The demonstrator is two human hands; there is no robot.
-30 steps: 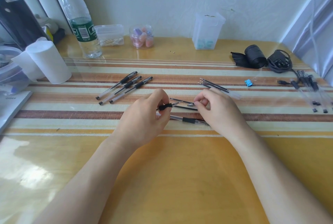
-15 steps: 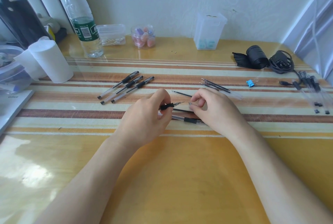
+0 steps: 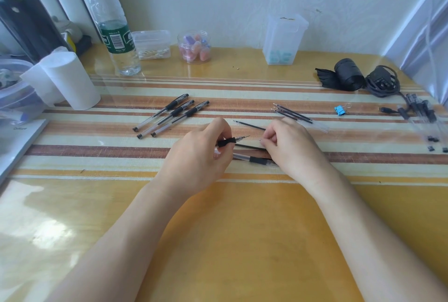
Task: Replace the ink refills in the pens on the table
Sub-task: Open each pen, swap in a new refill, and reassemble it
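**Holding a half-open pen: the small part may slip**

The main danger, as I judge it, is in the right hand (image 3: 288, 148). Its grip is pressed together, thumb against bent forefinger. It pinches a small part (image 3: 261, 140), too small to name with certainty; it may be the nose cone of the pen. If the pinch loosens, such a piece would drop on the glossy tabletop (image 3: 242, 229) and could roll under the hands.

A second danger is the thin point (image 3: 244, 137) of the refill, which stands out bare from the pen (image 3: 226, 143). If the part is pushed on at an angle, the point could bend.

Third, old and new refills can be confused. One loose refill (image 3: 249, 125) lies just beyond the hands, a dark refill (image 3: 249, 147) lies between them, and a bundle of refills (image 3: 293, 113) lies near the right hand.

The left hand (image 3: 198, 156) has its grip closed round the pen, with thumb and fingers curled at the black rubber sleeve. The pen aims its point toward the right hand and does not touch it. A second pen (image 3: 254, 159) lies on the tabletop below both hands, partly hidden by them. Three pens (image 3: 169, 116) lie together to the left, well apart from the work.
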